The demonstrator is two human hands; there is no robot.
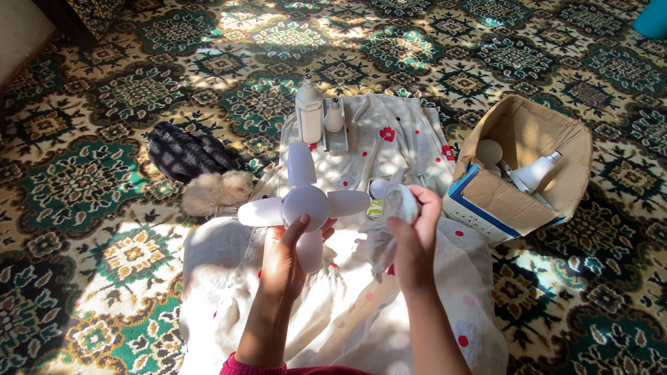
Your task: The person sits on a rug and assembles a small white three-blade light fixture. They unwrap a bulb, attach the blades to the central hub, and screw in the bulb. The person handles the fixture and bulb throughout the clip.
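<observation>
The left hand (283,258) covers the base of the white four-bladed lamp (304,205), so its socket end is out of sight. A grey rag (384,239) wraps whatever the right hand (415,239) grips, hiding its shape. Bulbs in the cardboard box (486,201) sit half behind its wall. A teal object (653,17) is cut off top right.

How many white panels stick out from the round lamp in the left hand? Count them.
4: one panel up, one left, one right, one down against the left hand. Others could be hidden behind the round centre.
</observation>
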